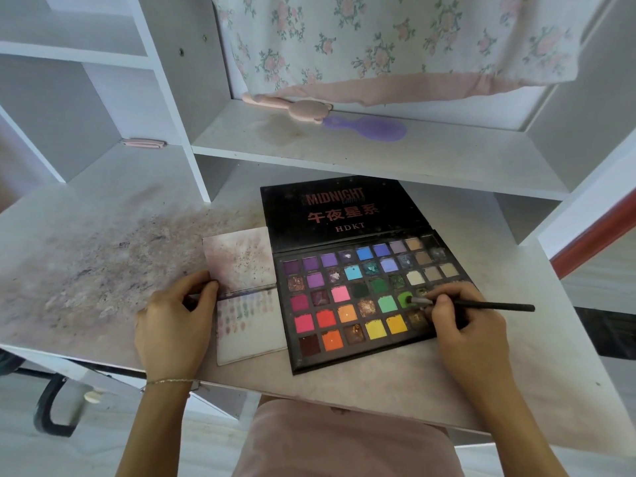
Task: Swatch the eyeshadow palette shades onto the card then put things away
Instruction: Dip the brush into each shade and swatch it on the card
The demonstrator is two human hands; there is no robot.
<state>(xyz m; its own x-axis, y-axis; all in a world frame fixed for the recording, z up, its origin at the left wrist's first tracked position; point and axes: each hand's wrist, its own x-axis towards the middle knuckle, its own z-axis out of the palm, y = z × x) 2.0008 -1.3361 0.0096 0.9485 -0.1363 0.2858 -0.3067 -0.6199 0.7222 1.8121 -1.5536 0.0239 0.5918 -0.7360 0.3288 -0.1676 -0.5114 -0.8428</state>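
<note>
We see the eyeshadow palette (361, 297) lying open on the surface (103, 256), lid flat on the far side, printed "MIDNIGHT" and "HDKT". Right hand (457, 321) pinches a thin black brush (481, 305) with curled fingers; the bristle tip sits in the bright green pan (405, 299) at the right of the third row, handle pointing right. Left hand (175, 321) rests at the left edge of the swatch card (247, 301), fingers curled onto it, thumb near the fold. The card touches the palette's left edge; its near half carries rows of faint colour swatches, its far half is smudged pink-grey. The surface left of the card is stained with powder. On the shelf (344, 146) beyond: a purple hairbrush (368, 127) and a pink tool (292, 106) just left of it, under a floral cloth (395, 39).
</note>
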